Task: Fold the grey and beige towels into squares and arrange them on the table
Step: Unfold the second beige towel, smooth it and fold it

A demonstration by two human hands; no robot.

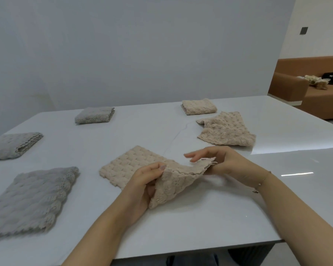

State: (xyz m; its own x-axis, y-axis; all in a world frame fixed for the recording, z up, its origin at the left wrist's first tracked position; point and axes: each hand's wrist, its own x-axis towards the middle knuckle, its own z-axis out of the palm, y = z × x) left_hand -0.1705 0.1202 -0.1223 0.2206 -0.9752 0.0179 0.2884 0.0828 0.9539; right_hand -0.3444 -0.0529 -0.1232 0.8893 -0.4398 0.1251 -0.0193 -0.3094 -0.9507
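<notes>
A beige towel point(135, 166) lies at the middle of the white table point(181, 227), its near right part lifted off the surface. My left hand point(144, 187) grips the raised near corner, thumb on top. My right hand point(219, 160) pinches the raised far right corner, with some fingers stretched out to the left. A second beige towel point(227, 131) lies loosely spread at the right. A folded beige towel point(199, 106) sits behind it. Three grey towels lie at the left: a large one point(31, 200) near me, one point(13, 145) at the left edge, a compact folded one point(94, 115) further back.
A brown sofa point(296, 87) with dark and light cloth items stands beyond the table's far right corner. A plain white wall rises behind the table. The table's near edge runs just below my forearms.
</notes>
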